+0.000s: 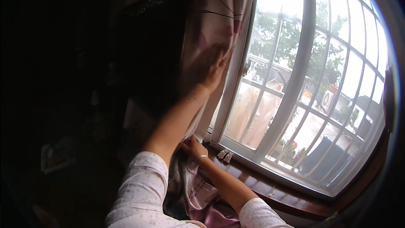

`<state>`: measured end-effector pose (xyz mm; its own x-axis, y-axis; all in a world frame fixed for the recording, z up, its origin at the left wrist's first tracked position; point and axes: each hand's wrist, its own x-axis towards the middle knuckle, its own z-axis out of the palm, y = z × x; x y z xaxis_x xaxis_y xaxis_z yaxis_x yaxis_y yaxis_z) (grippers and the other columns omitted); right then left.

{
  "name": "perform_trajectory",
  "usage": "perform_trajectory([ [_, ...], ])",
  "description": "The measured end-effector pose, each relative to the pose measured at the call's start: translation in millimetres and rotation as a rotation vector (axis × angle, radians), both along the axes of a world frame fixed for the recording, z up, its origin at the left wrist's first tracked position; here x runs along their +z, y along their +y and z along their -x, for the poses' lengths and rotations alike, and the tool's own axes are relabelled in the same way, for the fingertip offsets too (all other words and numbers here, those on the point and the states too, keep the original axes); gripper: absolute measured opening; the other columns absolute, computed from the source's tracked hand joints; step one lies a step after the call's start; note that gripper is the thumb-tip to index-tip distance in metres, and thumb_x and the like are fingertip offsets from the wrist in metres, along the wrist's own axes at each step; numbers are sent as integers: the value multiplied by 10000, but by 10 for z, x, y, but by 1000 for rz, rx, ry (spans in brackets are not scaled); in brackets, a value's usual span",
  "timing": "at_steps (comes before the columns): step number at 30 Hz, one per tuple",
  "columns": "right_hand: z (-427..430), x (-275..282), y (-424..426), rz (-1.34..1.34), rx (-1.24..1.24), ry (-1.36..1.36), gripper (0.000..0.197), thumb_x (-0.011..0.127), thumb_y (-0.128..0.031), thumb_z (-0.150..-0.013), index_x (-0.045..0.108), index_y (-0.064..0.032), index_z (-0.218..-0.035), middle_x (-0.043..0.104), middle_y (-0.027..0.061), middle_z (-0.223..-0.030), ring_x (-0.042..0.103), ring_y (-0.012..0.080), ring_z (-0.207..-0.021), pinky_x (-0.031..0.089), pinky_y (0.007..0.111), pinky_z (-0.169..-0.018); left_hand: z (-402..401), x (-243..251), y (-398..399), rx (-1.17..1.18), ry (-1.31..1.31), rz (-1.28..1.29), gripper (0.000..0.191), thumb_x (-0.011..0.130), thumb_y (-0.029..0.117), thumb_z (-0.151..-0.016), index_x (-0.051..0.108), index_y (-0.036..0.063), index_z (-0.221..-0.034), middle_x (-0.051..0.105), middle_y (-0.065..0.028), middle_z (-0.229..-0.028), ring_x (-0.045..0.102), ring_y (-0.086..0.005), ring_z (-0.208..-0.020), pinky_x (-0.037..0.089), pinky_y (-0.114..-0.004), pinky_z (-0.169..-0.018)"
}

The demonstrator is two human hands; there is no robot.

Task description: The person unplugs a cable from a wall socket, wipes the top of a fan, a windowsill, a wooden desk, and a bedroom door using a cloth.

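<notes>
A pale satin curtain with pink and purple print (221,3) hangs along the left side of a window. My left hand (216,66), slightly blurred, is at the curtain's window-side edge, with a fold of cloth between thumb and fingers. Lower down, near the sill corner, my right hand (193,148) grips gathered curtain cloth; its fingertips are partly hidden in the folds. A thin bracelet (201,156) circles the right wrist. Below my hands, the curtain's lower part (202,193) falls in shiny mauve folds.
The white-framed window (308,38) has bars; laundry (256,110) hangs outside. Two small white figurines (224,155) stand on the glossy brown sill (253,180), with a small pale object (272,192) farther right. A large dark panel (155,50) is left of the curtain; deep shadow hides the far left.
</notes>
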<state>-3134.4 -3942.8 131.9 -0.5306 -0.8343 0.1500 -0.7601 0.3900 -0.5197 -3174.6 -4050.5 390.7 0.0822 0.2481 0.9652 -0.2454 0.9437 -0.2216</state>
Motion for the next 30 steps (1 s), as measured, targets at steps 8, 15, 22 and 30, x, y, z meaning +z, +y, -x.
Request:
perform_trajectory([
  [8, 27, -64, 98, 106, 99, 36, 818, 495, -649, -866, 201, -220, -1497, 675, 235, -1020, 663, 406, -893, 509, 498, -727, 274, 25, -1122, 462, -148, -466, 541, 326, 264, -989, 240, 98, -1497, 232, -127, -1557, 209, -255, -1443, 208, -344, -1175],
  [15, 64, 30, 292, 101, 52, 15, 925, 509, -693, -837, 132, -195, -1520, 669, 261, -1005, 654, 413, -922, 503, 483, -753, 24, 128, -421, -203, -69, -801, 578, 332, 222, -976, 167, 95, -1514, 197, -148, -1560, 204, -332, -1434, 170, -388, -1192],
  [22, 42, 11, 1, 31, 95, -97, 1003, 566, -747, -750, 149, -256, -1519, 652, 260, -1088, 632, 438, -997, 484, 491, -836, -365, 76, -19, 213, -387, -373, 531, 409, 149, -899, 317, 32, -1409, 306, -211, -1471, 317, -372, -1348, 253, -444, -1129],
  [30, 149, -131, -184, 25, 84, -55, 861, 606, -690, -762, 372, -133, -1376, 649, 259, -1094, 630, 424, -1010, 491, 510, -835, -779, -375, 138, 366, -623, -184, 489, 497, 65, -811, 490, -39, -1289, 430, -284, -1370, 448, -418, -1249, 347, -508, -1058],
])
